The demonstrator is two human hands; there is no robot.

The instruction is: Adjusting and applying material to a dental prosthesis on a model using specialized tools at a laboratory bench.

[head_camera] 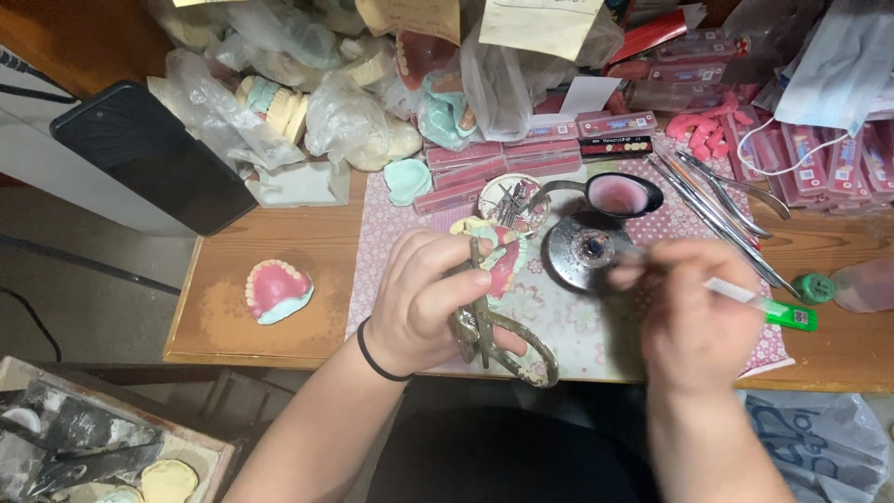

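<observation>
My left hand [424, 303] grips a metal articulator [494, 340] carrying a pink and green denture model [498, 256], fingers wrapped closed around the frame, just inside the front edge of the wooden tabletop [279, 233]. My right hand [694, 312], blurred, pinches a thin white-handled tool [736, 292]; its tip is beside a round metal dish [582, 250] mid-table. Both work over a pink patterned mat [577, 321]. The back edge is crowded with bagged casts [345, 116], red tooth trays [494, 163] and a dark bowl [622, 194]. Metal pliers [722, 200] lie to the right, a green lighter [792, 317] near the front right. Open wood lies left, holding only a pink denture cast [277, 289]. A black phone [149, 154] overhangs the back left corner.
</observation>
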